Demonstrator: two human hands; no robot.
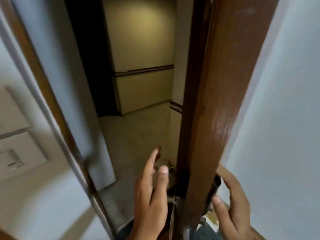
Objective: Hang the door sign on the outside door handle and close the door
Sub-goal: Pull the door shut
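Observation:
The brown wooden door stands ajar and I see it edge-on. My left hand is in the gap on the outer side, fingers spread and holding nothing, right beside the blurred outside handle. Below that handle a thin strip hangs along the door's outer face; it looks like the door sign, seen from its edge. My right hand is wrapped around the dark inside handle. The sign's face is hidden.
The door frame runs down the left, with a white wall and a switch plate beside it. Through the gap lies a dim corridor with a pale tiled floor and a yellowish wall.

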